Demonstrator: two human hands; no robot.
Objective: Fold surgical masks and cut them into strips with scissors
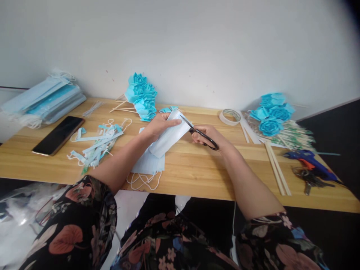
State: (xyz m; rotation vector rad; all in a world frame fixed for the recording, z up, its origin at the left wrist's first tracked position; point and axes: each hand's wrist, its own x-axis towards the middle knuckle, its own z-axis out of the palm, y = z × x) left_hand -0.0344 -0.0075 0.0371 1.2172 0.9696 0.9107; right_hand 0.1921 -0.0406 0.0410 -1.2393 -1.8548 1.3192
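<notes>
My left hand [161,125] grips a pale blue face mask [170,138] near its upper end and holds it tilted above the table. In my right hand [206,135] is a pair of black-handled scissors [209,141], its blades lying along the top right edge of that mask. Whether the blades are parted cannot be made out. Beneath my left hand another mask [154,163] lies flat, its white ear loops [144,182] toward the front edge. Left of my forearm is a heap of cut mask strips and loops [102,144].
Blue flowers on sticks [142,97] stand by the wall; more blue flowers [272,114] lie right. A mask stack [47,99] and phone [58,135] are at left. At right are a tape roll [230,117], wooden sticks [277,168], a glue gun [312,163] and keys [308,182].
</notes>
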